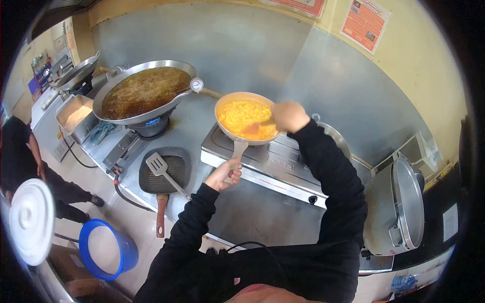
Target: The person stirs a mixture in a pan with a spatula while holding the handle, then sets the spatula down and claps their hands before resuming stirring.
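My left hand (226,174) is wrapped round the handle of a light-coloured frying pan (240,148). The pan sits on a portable gas stove (283,164), and soft yellow scrambled egg (241,114) covers its bottom. Over the pan's right rim, my right hand (290,117) is closed round the handle of a spatula (251,129). The spatula's reddish-brown head touches the egg near the pan's front; motion blurs both hand and tool. Left of the stove, a slotted turner (157,164) lies across a dark square grill pan (166,183).
A large wok (189,65) of bubbling oil with a thermometer (196,85) stands over a lit burner at back left. A metal container (91,122) is beside it. Big pots (386,202) stand right. A person (25,151) and blue bucket (130,252) are at left.
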A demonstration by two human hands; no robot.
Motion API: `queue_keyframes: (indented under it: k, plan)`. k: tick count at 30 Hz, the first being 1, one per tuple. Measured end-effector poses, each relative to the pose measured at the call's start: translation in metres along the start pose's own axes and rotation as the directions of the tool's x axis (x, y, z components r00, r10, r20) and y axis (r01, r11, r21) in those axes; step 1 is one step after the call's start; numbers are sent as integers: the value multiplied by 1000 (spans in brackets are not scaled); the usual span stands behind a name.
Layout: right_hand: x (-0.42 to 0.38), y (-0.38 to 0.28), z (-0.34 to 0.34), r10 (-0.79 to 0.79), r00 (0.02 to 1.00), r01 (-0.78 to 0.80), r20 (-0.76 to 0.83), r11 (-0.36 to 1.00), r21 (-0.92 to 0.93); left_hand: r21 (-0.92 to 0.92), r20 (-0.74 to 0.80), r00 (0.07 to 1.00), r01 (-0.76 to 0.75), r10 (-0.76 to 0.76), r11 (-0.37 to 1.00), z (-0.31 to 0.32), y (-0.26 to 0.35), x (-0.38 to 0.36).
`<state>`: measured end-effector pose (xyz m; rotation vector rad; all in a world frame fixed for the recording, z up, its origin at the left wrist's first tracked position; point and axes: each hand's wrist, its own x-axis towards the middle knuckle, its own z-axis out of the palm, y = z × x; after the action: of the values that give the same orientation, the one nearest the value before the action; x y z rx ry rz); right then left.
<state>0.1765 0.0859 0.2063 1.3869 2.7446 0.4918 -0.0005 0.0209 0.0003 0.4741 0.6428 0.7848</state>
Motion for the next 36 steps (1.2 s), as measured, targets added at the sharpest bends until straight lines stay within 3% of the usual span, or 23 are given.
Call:
queue_keyframes:
  k: [5,8,10,14,17,20,23,26,29,31,33,36]
  plan:
    - [3,-27,69,-7,989,13,-149,999,40,-25,22,1000,-10,11,1000,8,1,-5]
    - [43,4,117,72,975,-67,-212,997,31,-30,-34,999,9,-10,1000,12,2,-7]
    - [46,25,91,204,974,-199,-99,978,61,-41,-44,999,11,-13,999,9,-2,-4]
    - [36,60,11,264,953,-278,145,957,83,-38,-19,1000,6,-7,999,6,-1,-1]
    - [30,73,-16,361,866,-399,346,916,43,-19,11,1000,8,-8,1000,2,0,-1]
    - [42,99,14,353,836,-396,420,918,19,-4,-28,1000,5,-5,1000,10,1,-4]
    - [61,127,62,327,782,-444,530,890,107,35,-22,1000,-2,2,999,12,3,-6]
    - [77,141,106,384,743,-592,548,759,271,47,-39,999,22,-20,999,15,6,-9]
    - [85,141,128,400,754,-625,522,682,380,63,-35,999,39,-36,997,11,5,-7]
    - [94,149,152,166,928,-333,333,769,545,69,-58,998,42,-38,997,16,7,-10]
    - [99,147,153,196,914,-386,355,686,616,63,-55,998,36,-33,997,18,7,-9]
    - [99,136,151,-112,994,93,10,869,486,58,-60,997,41,-37,997,16,6,-9]
